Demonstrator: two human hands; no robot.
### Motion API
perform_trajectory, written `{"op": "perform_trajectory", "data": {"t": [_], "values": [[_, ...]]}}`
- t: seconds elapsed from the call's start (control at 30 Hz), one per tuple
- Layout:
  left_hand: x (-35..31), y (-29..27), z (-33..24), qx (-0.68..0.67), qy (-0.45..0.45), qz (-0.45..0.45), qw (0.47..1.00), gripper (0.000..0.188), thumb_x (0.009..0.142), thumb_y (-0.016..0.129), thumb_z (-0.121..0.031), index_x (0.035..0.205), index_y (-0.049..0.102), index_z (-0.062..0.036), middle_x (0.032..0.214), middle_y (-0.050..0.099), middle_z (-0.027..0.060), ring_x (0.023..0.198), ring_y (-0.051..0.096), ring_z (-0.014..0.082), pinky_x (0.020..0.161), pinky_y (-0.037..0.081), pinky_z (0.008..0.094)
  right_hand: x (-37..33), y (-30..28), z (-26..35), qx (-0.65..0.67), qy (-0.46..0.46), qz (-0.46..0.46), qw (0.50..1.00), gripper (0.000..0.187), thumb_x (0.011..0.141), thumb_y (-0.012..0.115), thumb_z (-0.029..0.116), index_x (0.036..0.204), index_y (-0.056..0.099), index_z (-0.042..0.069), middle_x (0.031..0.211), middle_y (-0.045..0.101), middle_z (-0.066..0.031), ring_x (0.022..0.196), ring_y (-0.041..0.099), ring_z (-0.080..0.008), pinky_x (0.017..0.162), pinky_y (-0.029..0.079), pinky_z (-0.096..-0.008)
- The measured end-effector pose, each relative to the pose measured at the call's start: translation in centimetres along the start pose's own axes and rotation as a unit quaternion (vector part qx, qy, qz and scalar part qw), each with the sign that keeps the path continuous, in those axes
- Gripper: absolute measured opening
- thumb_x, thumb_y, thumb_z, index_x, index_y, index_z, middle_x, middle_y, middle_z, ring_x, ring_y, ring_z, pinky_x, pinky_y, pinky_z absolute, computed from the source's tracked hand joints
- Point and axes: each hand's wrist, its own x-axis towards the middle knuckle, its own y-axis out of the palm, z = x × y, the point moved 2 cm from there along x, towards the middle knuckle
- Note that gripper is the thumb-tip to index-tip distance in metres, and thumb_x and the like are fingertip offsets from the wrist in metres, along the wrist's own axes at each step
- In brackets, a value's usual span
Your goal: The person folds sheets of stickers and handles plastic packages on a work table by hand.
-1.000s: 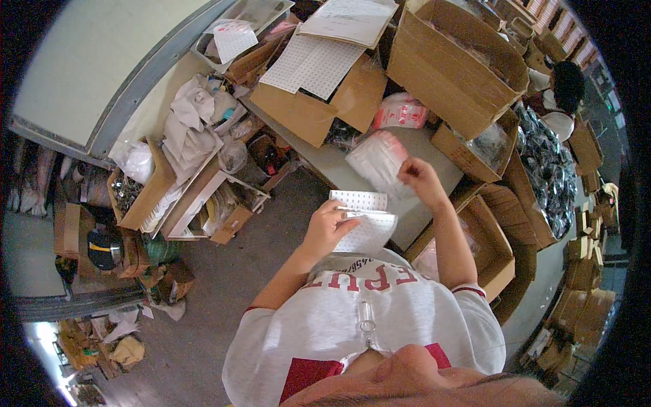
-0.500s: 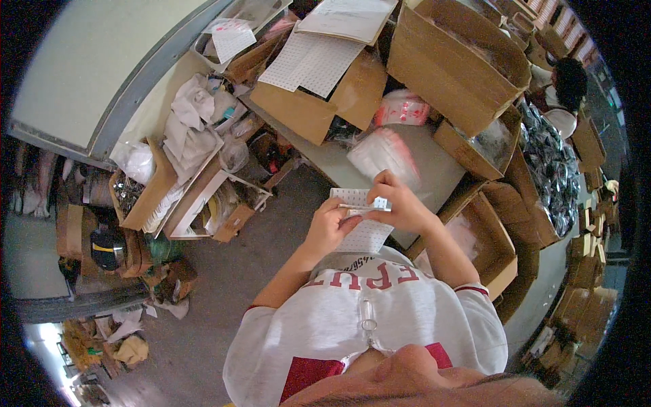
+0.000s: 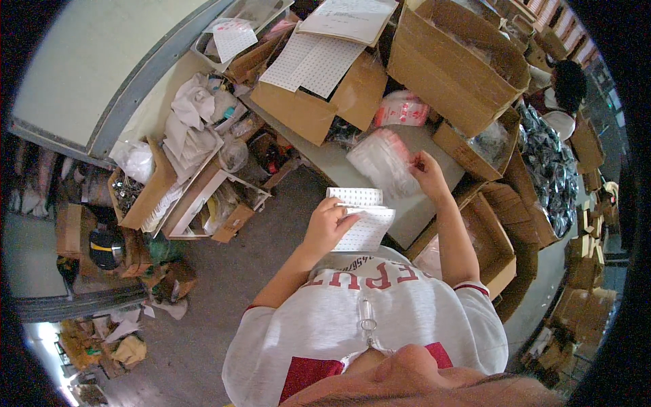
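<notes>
In front of my chest, my left hand (image 3: 327, 227) grips a folded white sheet of small printed labels (image 3: 366, 229), thumb on top and fingers beneath. One part of the sheet stands up beyond the fold. My right hand (image 3: 430, 178) is over the table, its bent fingers close together at the right edge of a stack of clear plastic bags (image 3: 381, 161) with a pinkish-red edge. Whether something small is between those fingertips, or they only touch the bags, is too small to make out.
Behind the bags lies a red-printed plastic packet (image 3: 401, 108). More label sheets (image 3: 312, 62) rest on a cardboard box (image 3: 288, 108) at the far side. Open cartons (image 3: 454, 64) crowd the right, one holding dark, shiny wrapped items (image 3: 548, 173). A person (image 3: 568, 88) is at far right.
My right hand has left the label sheet and moved right and away from me to the plastic bags. My left hand keeps the sheet in nearly the same place.
</notes>
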Motion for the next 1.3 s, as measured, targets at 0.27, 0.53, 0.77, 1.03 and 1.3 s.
{"op": "perform_trajectory", "data": {"t": [0.27,0.53,0.77,1.03,1.3], "values": [[-0.5,0.3,0.8,0.001,-0.002,-0.015,1.0,0.024,0.072,0.073,-0.012,0.063,0.055,0.0026,0.081,0.056,0.0164,0.071,0.055,0.0303,0.06,0.045,0.0378,0.7,3.1,-7.7,-0.216,-0.003,-0.015,0.976,0.019,0.076,0.049,-0.002,0.094,0.049,0.002,0.088,0.056,-0.0231,0.083,0.054,-0.0418,0.074,0.045,-0.0409],[-0.6,-0.3,0.8,-0.019,-0.049,-0.014,0.999,0.019,0.074,0.071,-0.011,0.07,0.059,0.0029,0.088,0.059,0.0158,0.076,0.057,0.0297,0.063,0.047,0.0357,-1.6,-0.7,-6.9,-0.348,0.161,-0.072,0.921,0.038,0.071,0.064,0.012,0.102,0.045,0.001,0.097,0.057,-0.0264,0.094,0.053,-0.0464,0.078,0.046,-0.0482],[-0.4,0.0,1.0,-0.022,-0.031,-0.002,0.999,0.018,0.074,0.072,-0.01,0.071,0.059,0.0029,0.088,0.06,0.0156,0.077,0.059,0.0293,0.063,0.048,0.0352,0.3,1.0,-9.0,-0.188,0.065,0.008,0.98,0.04,0.074,0.065,0.02,0.104,0.045,0.002,0.09,0.059,-0.0264,0.088,0.059,-0.0423,0.072,0.045,-0.0488],[-0.7,-0.8,1.2,-0.033,-0.074,-0.017,0.997,0.015,0.073,0.072,-0.008,0.081,0.065,0.0025,0.09,0.06,0.016,0.08,0.06,0.0297,0.065,0.049,0.0336,-0.5,0.6,-7.1,-0.386,0.126,0.011,0.914,0.04,0.079,0.062,0.028,0.11,0.051,0.005,0.096,0.062,-0.0242,0.094,0.057,-0.0409,0.081,0.043,-0.0473],[-0.8,-0.1,0.8,-0.051,-0.057,0.013,0.997,0.017,0.074,0.072,-0.008,0.087,0.065,0.0011,0.096,0.058,0.0146,0.084,0.058,0.0275,0.065,0.05,0.0334,0.9,2.9,-11.2,-0.465,0.04,-0.014,0.884,0.033,0.077,0.064,0.031,0.095,0.061,0.004,0.103,0.062,-0.0146,0.097,0.056,-0.0376,0.091,0.038,-0.0438]]}}
